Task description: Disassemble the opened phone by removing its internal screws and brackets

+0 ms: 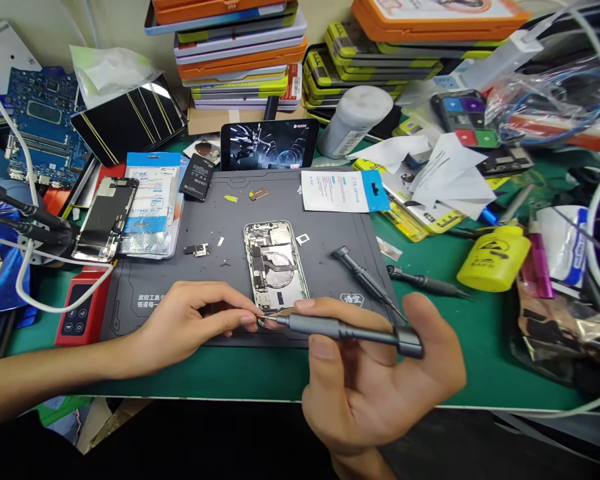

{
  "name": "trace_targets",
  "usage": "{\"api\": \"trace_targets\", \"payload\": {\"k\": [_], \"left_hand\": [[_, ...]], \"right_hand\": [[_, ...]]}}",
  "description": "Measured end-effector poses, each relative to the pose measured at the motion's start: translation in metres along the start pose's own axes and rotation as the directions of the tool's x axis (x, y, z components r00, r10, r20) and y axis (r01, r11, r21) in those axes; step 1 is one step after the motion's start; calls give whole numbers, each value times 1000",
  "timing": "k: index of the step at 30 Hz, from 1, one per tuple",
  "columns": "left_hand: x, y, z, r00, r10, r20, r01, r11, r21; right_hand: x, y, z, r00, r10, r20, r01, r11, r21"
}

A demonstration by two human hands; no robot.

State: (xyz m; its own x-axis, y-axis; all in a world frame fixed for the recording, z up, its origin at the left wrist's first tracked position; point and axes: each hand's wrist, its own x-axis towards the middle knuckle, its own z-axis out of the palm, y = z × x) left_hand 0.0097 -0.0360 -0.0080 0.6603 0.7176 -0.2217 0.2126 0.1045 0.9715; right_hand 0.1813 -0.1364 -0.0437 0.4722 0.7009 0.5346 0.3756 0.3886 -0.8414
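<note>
My right hand (375, 380) grips a dark grey precision screwdriver (330, 327), held nearly level with its tip pointing left. The index finger reaches toward its end cap. My left hand (205, 310) has thumb and forefinger pinched together at the screwdriver's tip; whatever is between them is too small to make out. Just beyond the fingertips lies an opened phone housing (285, 267), its inner parts and a round coil showing. Its lower edge is partly hidden by my fingers and the screwdriver.
On the grey mat (155, 277) lie a second screwdriver (365, 277), a small circuit board (197, 250) and a battery (196, 177). A propped phone (269, 145) plays video behind. A detached screen (106, 217) is left; a third screwdriver (425, 281) and yellow bottle (495, 259) are right.
</note>
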Motion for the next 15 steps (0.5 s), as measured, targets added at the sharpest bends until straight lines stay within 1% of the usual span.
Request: {"api": "trace_targets", "payload": {"k": [7,11,15], "left_hand": [[-1,-1,-3,999,28,-42,-25,997,71],[0,-1,-2,998,21,-55,-18,998,57],[-1,-1,-2,999,40,-35,-40,999,19]], "right_hand": [[6,3,2,999,26,25,-29,992,126],[5,6,0,999,11,39,-19,979,205],[3,6,0,998,66,21,-69,969,237]]}}
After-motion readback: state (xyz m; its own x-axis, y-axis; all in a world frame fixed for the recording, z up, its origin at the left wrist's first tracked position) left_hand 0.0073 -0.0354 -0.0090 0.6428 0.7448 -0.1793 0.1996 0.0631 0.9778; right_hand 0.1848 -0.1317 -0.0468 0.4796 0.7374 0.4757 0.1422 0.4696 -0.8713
